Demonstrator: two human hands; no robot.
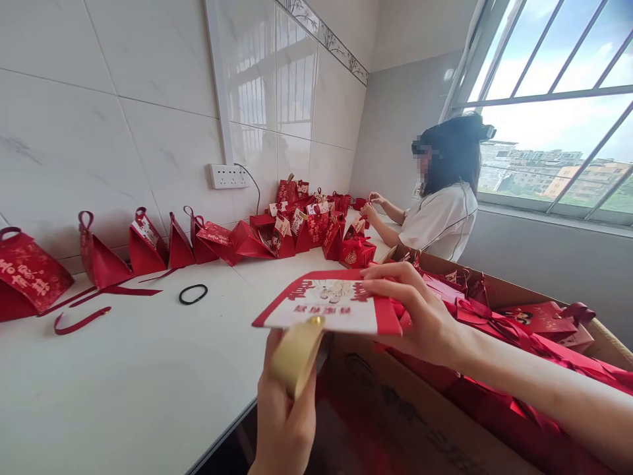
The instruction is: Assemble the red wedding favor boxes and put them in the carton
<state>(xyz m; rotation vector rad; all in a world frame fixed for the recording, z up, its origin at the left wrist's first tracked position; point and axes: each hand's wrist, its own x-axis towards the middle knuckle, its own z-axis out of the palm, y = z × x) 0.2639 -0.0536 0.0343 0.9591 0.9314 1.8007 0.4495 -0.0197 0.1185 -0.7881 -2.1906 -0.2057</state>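
Observation:
My right hand [420,316] grips the right edge of a flat red-and-white gift box blank [329,307], held level over the white counter's front edge [148,389]. My left hand [284,409] rises from below, fingers closed round a gold ribbon strip [297,353] attached under the blank's front edge. Both hands hover beside a cardboard carton [395,409] filled with more flat red blanks and ribbons [519,323].
Folded red gift boxes [306,227] line the tiled wall along the counter, with loose red ribbons [82,321] and a black hair tie [192,294]. A wall socket [227,175] sits above. Another person [445,204] works at the far end by the barred window.

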